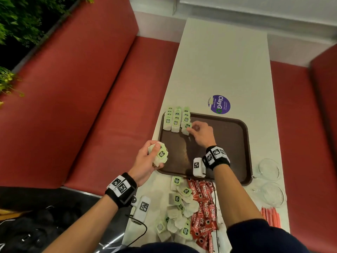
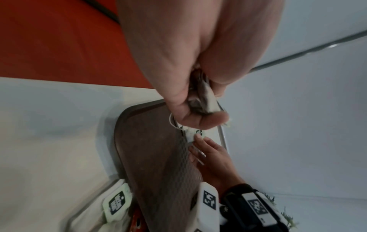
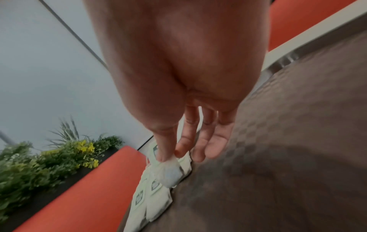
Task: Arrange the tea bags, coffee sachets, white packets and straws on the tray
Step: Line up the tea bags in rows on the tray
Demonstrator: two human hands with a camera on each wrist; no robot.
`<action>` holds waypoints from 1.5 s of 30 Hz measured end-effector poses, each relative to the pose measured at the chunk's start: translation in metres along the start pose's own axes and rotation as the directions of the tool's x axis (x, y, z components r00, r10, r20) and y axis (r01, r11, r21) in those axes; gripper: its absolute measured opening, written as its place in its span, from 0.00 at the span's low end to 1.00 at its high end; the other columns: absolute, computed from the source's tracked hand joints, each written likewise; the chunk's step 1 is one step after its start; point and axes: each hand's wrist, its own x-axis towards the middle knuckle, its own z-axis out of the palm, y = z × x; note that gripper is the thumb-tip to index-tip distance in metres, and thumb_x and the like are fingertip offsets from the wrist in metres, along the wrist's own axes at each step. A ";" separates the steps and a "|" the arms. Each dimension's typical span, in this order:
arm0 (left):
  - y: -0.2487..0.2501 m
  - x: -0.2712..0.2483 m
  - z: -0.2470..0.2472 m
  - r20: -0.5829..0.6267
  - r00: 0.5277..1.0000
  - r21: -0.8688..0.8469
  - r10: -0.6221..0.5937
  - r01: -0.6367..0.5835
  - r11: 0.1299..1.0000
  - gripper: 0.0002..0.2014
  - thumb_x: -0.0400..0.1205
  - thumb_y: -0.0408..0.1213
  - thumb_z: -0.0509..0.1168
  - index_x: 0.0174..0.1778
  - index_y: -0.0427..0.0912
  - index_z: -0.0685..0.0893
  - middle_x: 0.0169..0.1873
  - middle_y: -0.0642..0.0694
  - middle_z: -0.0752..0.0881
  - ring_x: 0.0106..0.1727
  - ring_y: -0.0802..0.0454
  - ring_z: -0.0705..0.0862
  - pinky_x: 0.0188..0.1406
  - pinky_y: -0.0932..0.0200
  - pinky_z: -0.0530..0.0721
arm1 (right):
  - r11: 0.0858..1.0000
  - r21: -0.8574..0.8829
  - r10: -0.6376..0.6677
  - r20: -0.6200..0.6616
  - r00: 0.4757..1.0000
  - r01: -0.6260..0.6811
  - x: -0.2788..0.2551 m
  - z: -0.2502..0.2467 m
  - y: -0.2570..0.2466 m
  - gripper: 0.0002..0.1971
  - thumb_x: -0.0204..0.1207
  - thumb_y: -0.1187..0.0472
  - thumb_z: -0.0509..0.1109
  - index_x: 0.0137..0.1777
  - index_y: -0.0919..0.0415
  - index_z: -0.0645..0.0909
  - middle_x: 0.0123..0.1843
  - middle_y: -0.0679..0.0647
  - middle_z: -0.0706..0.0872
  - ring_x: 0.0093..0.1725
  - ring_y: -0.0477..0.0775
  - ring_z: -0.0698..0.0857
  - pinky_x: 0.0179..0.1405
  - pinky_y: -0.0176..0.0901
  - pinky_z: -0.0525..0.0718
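right hand (image 1: 200,133) pinches one tea bag (image 1: 186,128) btwn thumb and forefinger, other fingers loose, setting it at the near end of the third row of tea bags (image 1: 176,118) in the tray's (image 1: 228,143) far left corner. left hand (image 1: 145,161) is curled round a bunch of tea bags (image 1: 159,156) over the tray's left edge. more tea bags (image 1: 179,207) and red coffee sachets (image 1: 202,207) lie loose on the table (image 1: 228,61) near the person; straws (image 1: 269,216) at the right edge.

handling, as a guess: bags are v light, soft, paper thin, tear easily, and strings w/ tags snag on each other. best taken by a corner or the tag, lightly, one at a time. sachets are stiffer and prob slippery, so grip flat across the middle.
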 end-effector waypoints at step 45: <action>0.011 0.004 -0.009 0.002 1.000 -0.040 0.001 -0.001 0.999 0.07 0.93 0.36 0.66 0.66 0.41 0.83 0.56 0.38 0.91 0.51 0.46 0.90 0.34 0.54 0.86 | 0.994 0.106 -0.009 -0.274 0.962 0.040 0.027 0.026 -0.026 0.06 0.90 0.60 0.68 0.64 0.53 0.81 0.58 0.54 0.92 0.57 0.59 0.91 0.56 0.55 0.89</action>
